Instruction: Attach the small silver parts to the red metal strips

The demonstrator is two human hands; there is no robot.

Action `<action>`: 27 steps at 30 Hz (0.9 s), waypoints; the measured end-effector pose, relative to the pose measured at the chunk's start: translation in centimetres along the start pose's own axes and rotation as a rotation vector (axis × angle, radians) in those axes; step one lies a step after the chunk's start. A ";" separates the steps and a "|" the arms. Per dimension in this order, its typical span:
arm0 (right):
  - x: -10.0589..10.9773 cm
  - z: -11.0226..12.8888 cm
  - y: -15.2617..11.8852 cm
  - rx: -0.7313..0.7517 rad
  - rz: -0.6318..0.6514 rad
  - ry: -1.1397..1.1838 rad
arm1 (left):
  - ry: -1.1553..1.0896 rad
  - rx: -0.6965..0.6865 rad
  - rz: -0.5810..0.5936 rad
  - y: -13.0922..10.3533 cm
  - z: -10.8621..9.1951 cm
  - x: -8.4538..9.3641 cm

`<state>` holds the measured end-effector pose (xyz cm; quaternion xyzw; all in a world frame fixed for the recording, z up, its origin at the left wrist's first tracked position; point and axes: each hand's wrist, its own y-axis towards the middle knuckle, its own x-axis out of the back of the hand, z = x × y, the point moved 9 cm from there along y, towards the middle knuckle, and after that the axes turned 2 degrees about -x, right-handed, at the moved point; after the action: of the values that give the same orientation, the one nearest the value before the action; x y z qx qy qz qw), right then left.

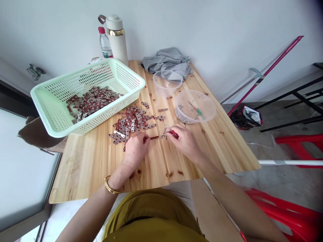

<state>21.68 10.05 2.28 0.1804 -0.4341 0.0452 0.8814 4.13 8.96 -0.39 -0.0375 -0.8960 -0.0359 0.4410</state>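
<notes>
My left hand [137, 147] is closed, pinching one end of a thin reddish-brown strip [154, 137] just above the wooden table. In my closed right hand [186, 141] is a small screwdriver [174, 133] with a red and black handle; its thin metal end points left. Small silver metal pieces [163, 133] lie in a little group between the two hands. Beyond my left hand spreads a loose pile of red-brown strips with metal plates [133, 117]. The fingertips of my left hand partly hide the strip's end.
A pale green basket [87, 129] holds more strips at the left. A clear tub [209, 112] contains small metal parts and a green-handled tool [199, 111]. Behind it stand another clear container [164, 90] and grey cloth [169, 60]. A flask [118, 43] and bottle [104, 43] stand behind the basket.
</notes>
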 end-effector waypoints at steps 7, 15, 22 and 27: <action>-3.8 3.7 -0.5 0.132 0.080 -0.111 | 0.013 -0.001 0.022 0.0 -0.1 0.0; -4.9 4.2 -1.9 0.177 0.027 -0.272 | 0.049 0.008 0.015 0.1 0.0 -0.1; -4.4 4.1 -3.1 0.125 0.144 -0.102 | 0.057 0.024 0.003 0.0 0.1 0.0; -1.8 1.6 -3.4 -0.088 0.012 0.012 | 0.081 0.058 0.014 0.0 0.3 -0.2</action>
<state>20.15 6.44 0.80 0.1383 -0.4314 0.0326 0.8909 4.05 8.96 -0.72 -0.0294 -0.8777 -0.0083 0.4783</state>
